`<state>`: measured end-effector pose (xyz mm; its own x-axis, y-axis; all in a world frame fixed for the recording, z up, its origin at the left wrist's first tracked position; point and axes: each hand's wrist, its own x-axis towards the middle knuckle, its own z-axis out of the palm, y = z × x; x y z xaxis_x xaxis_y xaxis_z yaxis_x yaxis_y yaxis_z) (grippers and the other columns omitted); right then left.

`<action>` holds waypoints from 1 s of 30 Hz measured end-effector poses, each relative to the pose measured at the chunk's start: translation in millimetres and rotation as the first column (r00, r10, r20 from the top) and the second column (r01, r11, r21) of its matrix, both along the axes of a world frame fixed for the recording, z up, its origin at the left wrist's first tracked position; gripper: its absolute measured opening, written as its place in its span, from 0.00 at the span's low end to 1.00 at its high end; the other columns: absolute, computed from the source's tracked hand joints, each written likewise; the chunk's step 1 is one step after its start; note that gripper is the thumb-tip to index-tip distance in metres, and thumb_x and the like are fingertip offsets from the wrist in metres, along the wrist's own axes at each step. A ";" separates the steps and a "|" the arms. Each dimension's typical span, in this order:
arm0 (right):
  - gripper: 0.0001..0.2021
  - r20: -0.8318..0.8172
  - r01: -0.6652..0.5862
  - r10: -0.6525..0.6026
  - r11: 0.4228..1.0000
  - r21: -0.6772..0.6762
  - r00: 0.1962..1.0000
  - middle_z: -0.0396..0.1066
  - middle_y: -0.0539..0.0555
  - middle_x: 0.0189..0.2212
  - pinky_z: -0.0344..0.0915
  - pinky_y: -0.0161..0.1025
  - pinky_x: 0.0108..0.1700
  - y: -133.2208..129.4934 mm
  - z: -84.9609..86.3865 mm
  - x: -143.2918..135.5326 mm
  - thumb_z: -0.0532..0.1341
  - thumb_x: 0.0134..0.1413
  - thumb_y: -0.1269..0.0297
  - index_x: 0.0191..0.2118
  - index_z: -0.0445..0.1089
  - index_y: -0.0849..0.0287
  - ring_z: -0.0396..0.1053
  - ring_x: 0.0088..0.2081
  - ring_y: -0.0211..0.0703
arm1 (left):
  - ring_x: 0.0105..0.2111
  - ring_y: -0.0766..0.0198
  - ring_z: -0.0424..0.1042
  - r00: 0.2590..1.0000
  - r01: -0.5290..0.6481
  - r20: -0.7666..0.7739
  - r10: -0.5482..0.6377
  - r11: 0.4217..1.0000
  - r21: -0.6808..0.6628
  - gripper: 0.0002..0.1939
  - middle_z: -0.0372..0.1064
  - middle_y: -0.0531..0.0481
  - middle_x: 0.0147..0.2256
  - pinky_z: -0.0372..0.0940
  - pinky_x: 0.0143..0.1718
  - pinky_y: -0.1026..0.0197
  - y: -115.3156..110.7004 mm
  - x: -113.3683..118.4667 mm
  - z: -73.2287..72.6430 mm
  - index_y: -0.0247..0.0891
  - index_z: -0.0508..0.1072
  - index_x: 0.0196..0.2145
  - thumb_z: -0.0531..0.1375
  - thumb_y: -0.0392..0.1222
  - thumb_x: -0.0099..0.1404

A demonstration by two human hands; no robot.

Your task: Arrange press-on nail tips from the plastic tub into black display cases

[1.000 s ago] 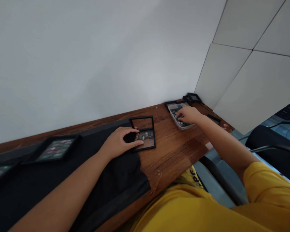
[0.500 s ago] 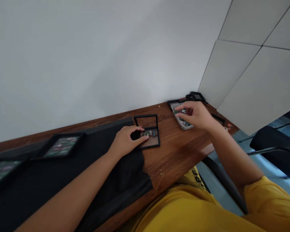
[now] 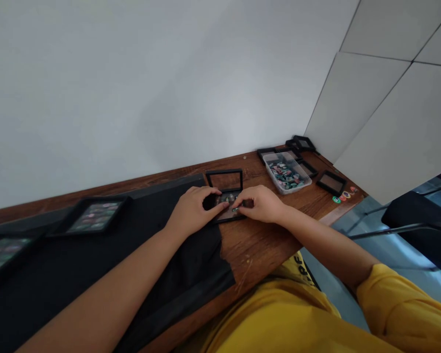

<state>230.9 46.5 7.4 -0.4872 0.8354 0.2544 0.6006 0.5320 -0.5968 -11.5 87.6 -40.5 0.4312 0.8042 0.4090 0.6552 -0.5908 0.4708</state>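
Note:
A hinged black display frame [image 3: 226, 181] lies on the table with its lid raised and several small shiny stones inside. My left hand [image 3: 194, 208] grips the left side of this frame, thumb and index finger curved apart over its lower half. My right hand [image 3: 260, 205] reaches in from the right, its thumb and index finger pinched on a small polished stone [image 3: 235, 209] just over the lower half. A clear plastic tub [image 3: 286, 174] full of green, pink and dark stones stands to the right.
Filled black frames [image 3: 93, 217] lie on the black cloth [image 3: 139, 245] at left. More black frames [image 3: 330, 182] rest around the tub, near round stickers [image 3: 346, 195] at the table's right end. A white wall [image 3: 206, 88] borders the back; a dark chair [image 3: 419, 215] stands at right.
My right hand has moved left from above the plastic tub to the display frame, with a small stone now in its fingertips. My left hand stays at the frame.

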 end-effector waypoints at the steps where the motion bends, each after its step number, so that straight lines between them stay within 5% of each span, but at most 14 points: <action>1: 0.10 0.024 0.008 -0.009 1.000 0.015 1.000 0.84 0.51 0.37 0.65 0.35 0.40 0.3 -0.5 0.1 0.67 0.56 0.77 0.38 0.84 0.56 0.77 0.36 0.40 | 0.48 0.44 0.78 1.000 0.004 0.002 -0.004 1.000 0.004 0.25 0.83 0.42 0.47 0.74 0.53 0.42 -0.1 -0.2 0.0 0.43 0.80 0.45 0.61 0.66 0.69; 11: 0.07 0.154 0.073 -0.091 0.990 0.118 0.984 0.84 0.53 0.38 0.67 0.37 0.42 -2.9 -6.3 3.5 0.68 0.56 0.73 0.36 0.83 0.55 0.79 0.42 0.46 | 0.50 0.44 0.78 1.000 0.016 0.022 -0.015 0.999 -0.030 0.28 0.83 0.41 0.47 0.73 0.55 0.41 -1.3 -1.8 2.5 0.42 0.81 0.46 0.60 0.69 0.67; 16: 0.06 -0.136 0.065 -0.054 0.995 0.076 0.989 0.84 0.55 0.36 0.68 0.36 0.40 -3.7 -15.7 4.8 0.68 0.59 0.72 0.37 0.84 0.57 0.78 0.37 0.42 | 0.54 0.42 0.76 1.000 0.007 -0.003 -0.007 1.000 -0.021 0.30 0.81 0.41 0.50 0.70 0.60 0.38 -0.7 -7.5 0.8 0.43 0.82 0.47 0.59 0.71 0.67; 22: 0.13 -0.528 0.014 -0.104 0.985 -0.172 0.843 0.81 0.53 0.32 0.64 0.35 0.31 2.4 -28.7 0.7 0.72 0.58 0.53 0.37 0.83 0.59 0.69 0.28 0.36 | 0.60 0.41 0.74 0.999 -0.028 -0.030 0.033 0.990 0.140 0.26 0.77 0.39 0.57 0.67 0.65 0.38 -3.7 -18.3 10.0 0.43 0.81 0.49 0.59 0.66 0.70; 30: 0.23 -0.655 -0.147 -0.115 0.932 -0.330 0.747 0.73 0.47 0.26 0.60 0.30 0.25 -1.0 -22.7 -2.6 0.76 0.50 0.42 0.35 0.76 0.59 0.62 0.23 0.30 | 0.61 0.41 0.73 0.999 -0.046 0.023 0.040 0.902 0.430 0.15 0.74 0.43 0.62 0.66 0.65 0.37 -28.3 -8.1 37.6 0.47 0.77 0.50 0.64 0.55 0.71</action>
<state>228.3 45.5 -15.2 -0.3215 0.9219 0.2161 -0.0166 0.2227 -0.9748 -19.6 59.4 -2.8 0.3920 0.5663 0.7250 0.6800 -0.7091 0.1862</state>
